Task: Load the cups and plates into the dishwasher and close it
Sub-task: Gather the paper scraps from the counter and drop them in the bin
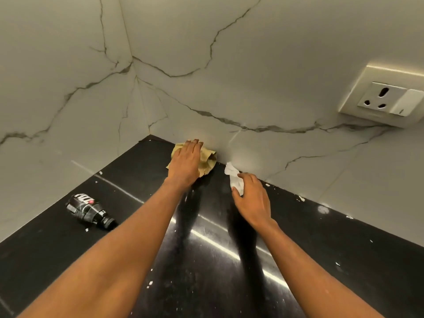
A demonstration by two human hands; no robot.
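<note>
Here, both hands reach across the black counter (206,260) toward the marbled wall (229,65). The left hand (184,161) lies flat, fingers spread, on a crumpled tan paper bag (207,159) pushed against the wall's foot. Just right of the bag, the right hand (251,198) pinches a scrap of white tissue (232,175). Well left of the bag, a small dark bottle (88,208) lies on its side. A wall socket (385,99) sits high to the bag's right. No cups, plates or dishwasher show.

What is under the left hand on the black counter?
A crumpled yellow-brown cloth lies under the left hand, against the wall. The part beneath the palm is covered.
</note>
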